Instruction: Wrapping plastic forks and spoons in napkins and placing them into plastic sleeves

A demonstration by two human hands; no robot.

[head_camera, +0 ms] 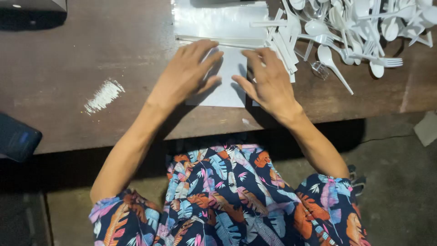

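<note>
Left hand (187,72) and right hand (268,82) flat, fingers spread, grasping nothing, pressing thin white rectangular paper napkin (227,84) on brown wooden table (91,54), near heap of white plastic spoons and forks (359,32).

Both the left hand (186,73) and right hand (268,82) press flat on a white napkin (227,86) beside plastic cutlery (355,32).

Glossy plastic bags (218,20); white plastic cutlery (355,32); matt (scuffed) table (68,91)

The cutlery pile (359,27) and clear bags (218,18) run off the top edge; hands cover part of the white sheet (227,77).
</note>
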